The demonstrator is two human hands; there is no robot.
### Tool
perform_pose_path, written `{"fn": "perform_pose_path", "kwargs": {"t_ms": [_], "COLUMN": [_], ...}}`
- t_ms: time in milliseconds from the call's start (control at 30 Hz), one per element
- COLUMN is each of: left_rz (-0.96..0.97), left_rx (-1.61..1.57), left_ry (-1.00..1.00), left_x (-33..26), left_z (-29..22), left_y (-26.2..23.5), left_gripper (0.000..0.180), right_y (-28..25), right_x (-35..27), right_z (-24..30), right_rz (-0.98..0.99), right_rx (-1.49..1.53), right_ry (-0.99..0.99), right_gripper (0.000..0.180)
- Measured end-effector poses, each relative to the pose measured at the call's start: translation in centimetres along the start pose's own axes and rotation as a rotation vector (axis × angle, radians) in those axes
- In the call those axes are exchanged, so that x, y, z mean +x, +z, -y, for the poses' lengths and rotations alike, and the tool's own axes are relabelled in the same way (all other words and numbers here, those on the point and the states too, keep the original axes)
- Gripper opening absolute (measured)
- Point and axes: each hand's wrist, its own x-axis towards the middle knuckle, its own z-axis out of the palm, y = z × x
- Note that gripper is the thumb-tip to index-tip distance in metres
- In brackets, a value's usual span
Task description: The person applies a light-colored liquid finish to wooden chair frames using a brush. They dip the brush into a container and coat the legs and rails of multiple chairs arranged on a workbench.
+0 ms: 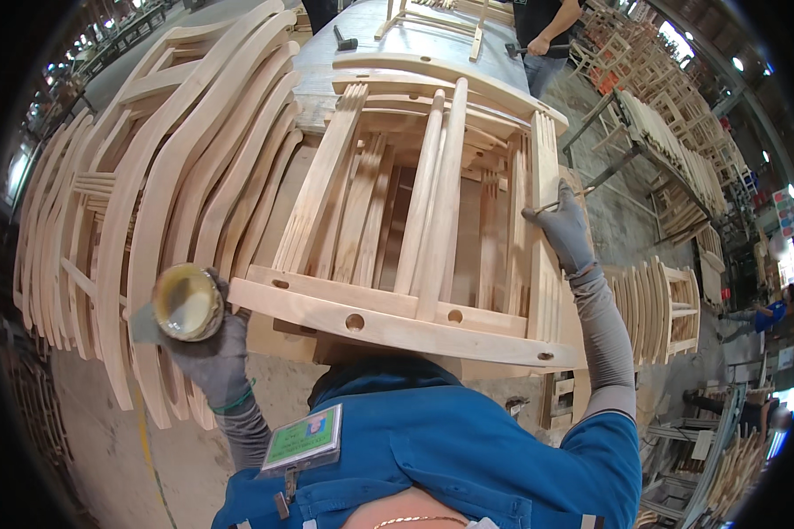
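Note:
My left hand, in a grey glove, grips a round cup with pale, creamy liquid inside and yellowish residue around its rim. My gloved right hand is closed around a thin stick beside the right side rail of the top wooden frame. This frame lies on a pile of similar frames in front of me. Its near rail has round and oval holes, and two round rods run lengthwise across the middle. My palm hides part of the stick.
Curved wooden chair parts stand stacked close on my left. Beyond the pile is a metal-topped table with a mallet on it. A co-worker's hand holds another mallet at the far side. More chair frames stand on the right.

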Motion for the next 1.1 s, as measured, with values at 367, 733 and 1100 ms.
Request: {"fn": "perform_pose_path", "kwargs": {"t_ms": [367,733,1100], "left_rz": [0.106,0.084,0.437], "left_rx": [0.664,-0.060,-0.089], "left_ry": [0.367,-0.047,-0.312], "left_x": [9.0,6.2,0.4], "left_z": [4.3,2.8,6.7], "left_y": [0.8,4.9,8.8], "left_gripper": [0.059,0.056,0.053], "right_y": [0.9,-1.1,-0.5], "right_x": [7.6,7.0,-9.7], "right_z": [2.3,4.4,19.2], "right_rz": [-0.012,-0.167,0.178], "right_rx": [-0.089,0.033,0.774], "right_ry": [-0.002,-0.264,-0.369], "right_gripper": [0.067,0.044,0.018]}}
